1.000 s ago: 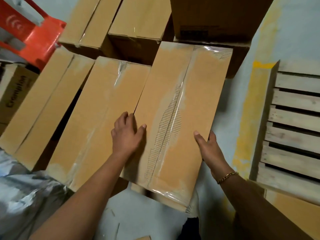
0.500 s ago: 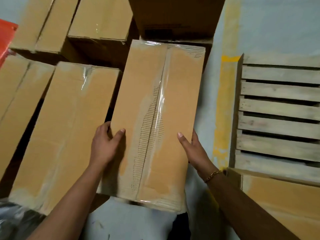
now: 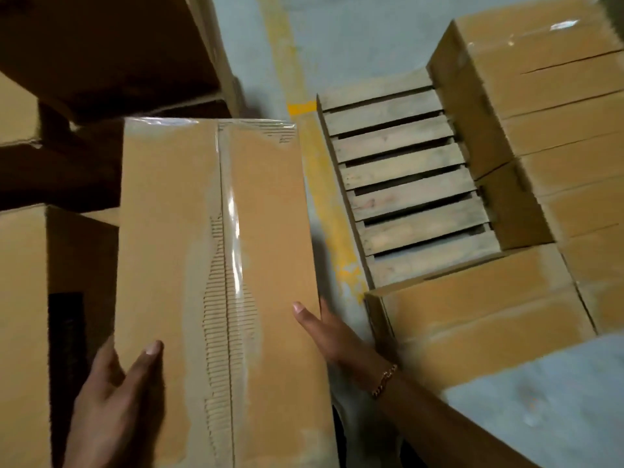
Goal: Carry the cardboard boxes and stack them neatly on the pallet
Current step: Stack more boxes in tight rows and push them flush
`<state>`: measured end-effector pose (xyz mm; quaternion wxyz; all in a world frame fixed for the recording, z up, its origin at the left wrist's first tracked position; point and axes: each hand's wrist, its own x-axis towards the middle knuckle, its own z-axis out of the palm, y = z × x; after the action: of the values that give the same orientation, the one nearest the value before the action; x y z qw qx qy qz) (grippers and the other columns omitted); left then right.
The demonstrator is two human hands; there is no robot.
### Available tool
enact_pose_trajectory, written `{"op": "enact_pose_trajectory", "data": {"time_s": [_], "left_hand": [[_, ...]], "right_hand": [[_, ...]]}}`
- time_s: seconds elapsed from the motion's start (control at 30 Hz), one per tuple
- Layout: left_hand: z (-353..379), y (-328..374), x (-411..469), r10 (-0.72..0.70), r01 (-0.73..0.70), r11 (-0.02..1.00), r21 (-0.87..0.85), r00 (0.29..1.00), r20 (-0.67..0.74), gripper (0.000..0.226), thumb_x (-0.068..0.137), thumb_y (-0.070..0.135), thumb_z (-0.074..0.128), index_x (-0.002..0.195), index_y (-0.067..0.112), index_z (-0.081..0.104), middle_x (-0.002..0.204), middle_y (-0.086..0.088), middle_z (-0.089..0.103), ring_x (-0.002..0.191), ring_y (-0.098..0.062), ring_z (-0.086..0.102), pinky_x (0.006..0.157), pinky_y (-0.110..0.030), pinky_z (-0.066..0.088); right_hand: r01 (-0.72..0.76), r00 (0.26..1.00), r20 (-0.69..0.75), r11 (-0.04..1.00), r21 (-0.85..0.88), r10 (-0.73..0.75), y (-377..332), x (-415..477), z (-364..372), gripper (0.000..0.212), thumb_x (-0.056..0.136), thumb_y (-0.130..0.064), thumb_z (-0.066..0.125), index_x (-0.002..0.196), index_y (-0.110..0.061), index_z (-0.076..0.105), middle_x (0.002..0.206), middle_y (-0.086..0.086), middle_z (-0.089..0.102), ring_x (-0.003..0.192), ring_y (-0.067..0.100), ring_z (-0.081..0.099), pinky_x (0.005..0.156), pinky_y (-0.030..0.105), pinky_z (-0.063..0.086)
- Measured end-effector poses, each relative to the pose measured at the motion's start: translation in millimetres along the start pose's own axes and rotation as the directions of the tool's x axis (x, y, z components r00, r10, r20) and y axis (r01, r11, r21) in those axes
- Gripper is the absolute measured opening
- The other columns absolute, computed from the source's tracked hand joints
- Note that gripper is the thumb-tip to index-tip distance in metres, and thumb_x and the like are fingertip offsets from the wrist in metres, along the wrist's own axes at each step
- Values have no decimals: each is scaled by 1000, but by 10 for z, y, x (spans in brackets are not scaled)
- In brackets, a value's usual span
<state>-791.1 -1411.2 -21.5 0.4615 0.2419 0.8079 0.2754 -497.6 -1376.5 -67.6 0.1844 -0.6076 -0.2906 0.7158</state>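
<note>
The cardboard box (image 3: 216,265) is held between both hands, its long taped seam running away from the person and the torn strip of corrugation showing along the tape. The left hand (image 3: 111,400) grips the near left edge: the thumb (image 3: 148,356) lies flat on the top face, and the other fingers are wrapped down the side, out of sight. The right hand (image 3: 332,336) grips the right edge a little farther up, thumb on top and fingers (image 3: 324,312) pressed along the side wall. So the fingers of both hands are clamped on the box. A bracelet (image 3: 385,380) sits at the right wrist.

Half a second ago the box lay close against a neighbouring box on the left. Now it stands clear of that one, nearer the camera and filling more of the view, and the hands sit closer to its near end.

To the right of the right fingers, across a worn yellow floor line (image 3: 324,197), lies the wooden pallet (image 3: 405,184). More of it shows than before. Just beside the right wrist a flat box (image 3: 479,319) rests on its near part, and beyond that a taller stack of boxes (image 3: 557,113) fills its far right side, a stack that earlier was out of frame. Bare slats lie between.

Left of the left fingers stands another box (image 3: 23,332), and ahead of them is a dark box (image 3: 101,45). Grey floor (image 3: 540,400) shows at lower right.
</note>
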Motion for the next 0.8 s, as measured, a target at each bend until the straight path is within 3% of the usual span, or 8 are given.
{"op": "enact_pose_trajectory", "data": {"time_s": [0.1,0.17,0.23,0.37,0.53,0.67,0.73,0.8], "left_hand": [[272,138,-34,6,-11,995,98,999,45,80,54,85,80,127,65,54,126,13,70,118,-28,66,104,-56,47],[559,413,-151,43,-58,988,146,994,105,79,57,85,78,129,69,50,134,10,66,119,-29,64,103,-58,49],[873,691,-249,105,-162,953,256,969,222,85,66,86,70,142,65,38,149,3,54,128,-33,56,104,-62,46],[1536,1222,-331,171,-324,878,352,900,402,82,83,73,64,154,46,34,160,-5,43,139,-36,45,113,-60,37],[2292,1655,-172,147,-371,864,341,833,534,77,67,77,76,135,50,54,133,-25,59,122,-60,53,97,-80,38],[2924,1948,-103,142,-411,845,341,789,598,68,71,62,83,130,36,60,113,-23,67,104,-55,63,93,-79,42],[3195,2019,-8,121,-411,839,357,781,613,71,63,62,85,126,36,64,90,-7,69,83,-36,62,73,-60,52],[3441,2073,144,89,-427,817,388,758,646,67,60,61,87,116,32,66,77,0,65,71,-28,55,63,-39,45]], "right_hand": [[-13,998,-58,995,98,18,161,-226,-340,49,104,-45,49,148,-28,38,119,-20,61,95,-18,60,83,7,49],[-28,994,-103,992,122,41,275,-335,-582,70,88,-74,51,148,-41,39,132,-17,62,118,1,61,106,31,50],[-22,987,-153,983,181,50,378,-427,-823,82,71,-93,50,142,-52,43,133,-18,63,123,8,60,110,42,46],[37,963,-266,960,277,39,457,-555,-1300,84,69,-93,51,141,-51,44,137,-22,60,129,6,56,114,41,43],[78,934,-351,925,373,63,569,-605,-1822,118,63,-99,50,159,-34,26,152,-19,47,139,4,45,119,39,36],[157,910,-411,868,471,58,679,-487,-2144,93,60,-96,57,137,-43,50,131,-20,65,122,4,61,109,41,48],[158,907,-413,846,509,79,682,-431,-2267,75,75,-84,60,136,-41,51,130,-17,66,119,7,63,101,38,52],[146,896,-429,834,532,117,698,-320,-2365,52,92,-63,60,136,-36,52,128,-13,67,115,8,64,90,30,52]]}}
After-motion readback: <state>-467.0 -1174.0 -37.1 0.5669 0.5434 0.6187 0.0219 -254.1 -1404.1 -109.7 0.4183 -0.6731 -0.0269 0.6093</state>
